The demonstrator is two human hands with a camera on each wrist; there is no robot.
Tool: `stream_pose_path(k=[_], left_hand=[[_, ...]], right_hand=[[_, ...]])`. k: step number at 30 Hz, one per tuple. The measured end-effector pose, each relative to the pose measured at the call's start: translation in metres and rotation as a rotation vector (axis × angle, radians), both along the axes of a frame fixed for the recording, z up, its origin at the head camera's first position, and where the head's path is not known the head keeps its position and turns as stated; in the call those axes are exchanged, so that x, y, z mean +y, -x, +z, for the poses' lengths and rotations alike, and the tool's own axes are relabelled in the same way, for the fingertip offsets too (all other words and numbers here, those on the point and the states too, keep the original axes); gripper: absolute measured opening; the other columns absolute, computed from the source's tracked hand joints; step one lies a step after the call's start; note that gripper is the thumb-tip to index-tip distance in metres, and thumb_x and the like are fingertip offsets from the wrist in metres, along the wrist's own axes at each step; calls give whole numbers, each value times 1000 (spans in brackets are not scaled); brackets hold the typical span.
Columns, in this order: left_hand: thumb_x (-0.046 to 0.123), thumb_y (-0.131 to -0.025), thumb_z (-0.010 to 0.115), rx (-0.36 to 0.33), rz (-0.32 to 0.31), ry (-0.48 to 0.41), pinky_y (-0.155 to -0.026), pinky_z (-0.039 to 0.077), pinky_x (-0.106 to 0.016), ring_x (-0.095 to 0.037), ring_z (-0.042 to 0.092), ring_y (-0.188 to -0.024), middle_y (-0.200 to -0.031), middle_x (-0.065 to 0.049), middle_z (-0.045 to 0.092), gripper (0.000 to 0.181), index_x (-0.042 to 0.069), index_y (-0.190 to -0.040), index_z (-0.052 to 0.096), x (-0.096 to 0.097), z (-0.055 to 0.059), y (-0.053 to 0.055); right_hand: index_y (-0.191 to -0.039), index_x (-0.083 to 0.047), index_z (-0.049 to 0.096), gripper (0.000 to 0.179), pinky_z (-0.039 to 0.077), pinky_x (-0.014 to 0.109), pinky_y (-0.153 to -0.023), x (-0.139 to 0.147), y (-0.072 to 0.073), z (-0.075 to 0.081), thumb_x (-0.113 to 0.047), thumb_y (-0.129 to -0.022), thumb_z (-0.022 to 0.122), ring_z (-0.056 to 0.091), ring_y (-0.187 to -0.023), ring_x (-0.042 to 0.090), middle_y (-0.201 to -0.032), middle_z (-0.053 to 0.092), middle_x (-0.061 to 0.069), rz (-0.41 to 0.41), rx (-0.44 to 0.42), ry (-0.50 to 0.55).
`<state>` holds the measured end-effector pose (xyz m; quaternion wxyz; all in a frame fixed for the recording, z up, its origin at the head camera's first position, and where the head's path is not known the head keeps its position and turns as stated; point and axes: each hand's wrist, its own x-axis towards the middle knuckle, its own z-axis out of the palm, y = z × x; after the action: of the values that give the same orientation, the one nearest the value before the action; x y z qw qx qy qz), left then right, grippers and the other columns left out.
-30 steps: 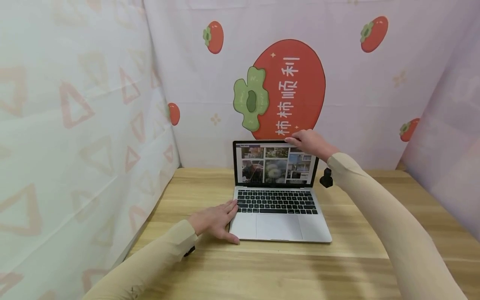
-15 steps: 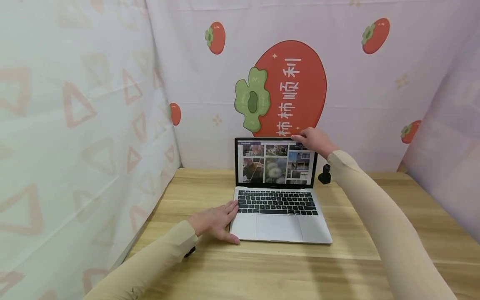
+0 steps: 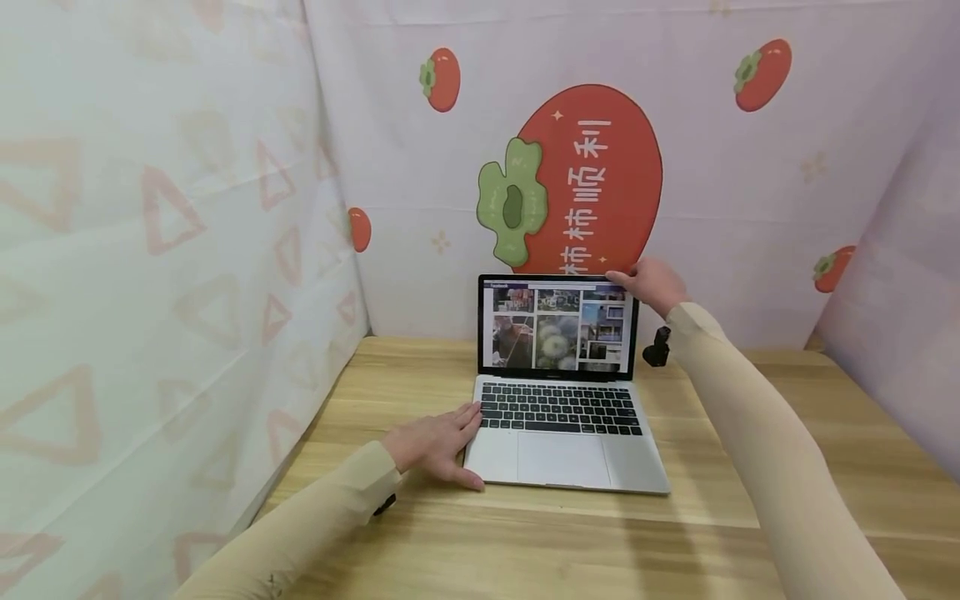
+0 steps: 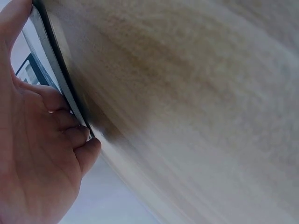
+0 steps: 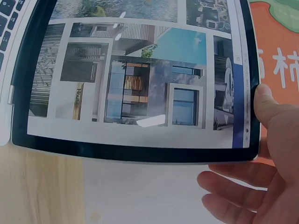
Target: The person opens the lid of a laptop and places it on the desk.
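A silver laptop (image 3: 562, 458) stands on the wooden table, its screen (image 3: 557, 329) raised and lit with a page of photos. My left hand (image 3: 435, 446) rests along the laptop's left edge, fingers beside the keyboard and thumb at the front corner. In the left wrist view, the left hand (image 4: 44, 140) lies against the base's side. My right hand (image 3: 654, 283) holds the screen's upper right corner. In the right wrist view, the thumb of the right hand (image 5: 275, 154) lies on the top rim, and the index finger goes partly behind the screen.
Light wooden table (image 3: 525, 550) under the laptop. A white cloth (image 3: 420, 150) printed with red persimmons hangs behind it. Another cloth with triangles (image 3: 172, 275) hangs along the left side. A small black device (image 3: 657, 348) is at my right wrist.
The screen has tilted slightly further back. My right hand has moved right along its top edge toward the corner. My left hand stays at the laptop's left edge; the view has shifted slightly.
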<state>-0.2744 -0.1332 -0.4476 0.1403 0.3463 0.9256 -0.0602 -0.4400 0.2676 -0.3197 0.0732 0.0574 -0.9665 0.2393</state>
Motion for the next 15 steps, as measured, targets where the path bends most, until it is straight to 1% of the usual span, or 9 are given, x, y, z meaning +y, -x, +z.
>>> stream_pose_path(k=[3, 5, 7, 12, 14, 15], left_hand=[[92, -74, 39, 3, -8, -8, -123, 22, -37, -26, 11, -154, -166, -15, 5, 124, 4, -157, 16, 1, -2, 0], [92, -73, 40, 6, -10, -9, -123, 22, -37, -26, 12, -154, -166, -15, 6, 124, 4, -157, 17, 0, -4, 1], [93, -73, 39, 11, -9, -6, -123, 23, -37, -25, 13, -154, -166, -15, 7, 124, 4, -157, 17, -1, -6, 1], [95, -71, 37, 17, -4, -6, -123, 23, -37, -25, 13, -154, -166, -14, 7, 126, 5, -157, 18, -2, -6, 4], [94, -71, 39, 12, -3, -10, -122, 24, -37, -25, 14, -153, -166, -14, 8, 126, 5, -157, 18, -1, -3, 4], [94, -71, 39, 11, -3, -10, -122, 24, -38, -25, 14, -153, -166, -14, 8, 126, 5, -157, 18, 0, -2, 4]], right_hand=[[-74, -2, 64, 57, 33, 31, -46, 4, -4, 0, -54, -95, 56, 42, -48, 20, -49, 36, -1, -48, -16, 4], [-66, -4, 60, 57, 36, 31, -46, 5, -7, 0, -53, -96, 55, 50, -50, 22, -48, 39, -1, -66, -22, -17], [-62, -8, 56, 56, 38, 31, -47, 6, -9, 2, -53, -96, 55, 54, -52, 23, -48, 39, -2, -69, -33, -32], [-65, -10, 54, 55, 43, 32, -52, 11, -17, 9, -55, -97, 52, 55, -56, 22, -53, 40, -1, -36, -59, -26], [-64, -11, 52, 56, 45, 32, -53, 16, -21, 12, -56, -96, 52, 55, -55, 22, -53, 40, -1, -22, -61, -16], [-64, -11, 52, 56, 45, 33, -53, 18, -23, 14, -56, -96, 51, 54, -54, 22, -54, 42, 0, -15, -63, -12]])
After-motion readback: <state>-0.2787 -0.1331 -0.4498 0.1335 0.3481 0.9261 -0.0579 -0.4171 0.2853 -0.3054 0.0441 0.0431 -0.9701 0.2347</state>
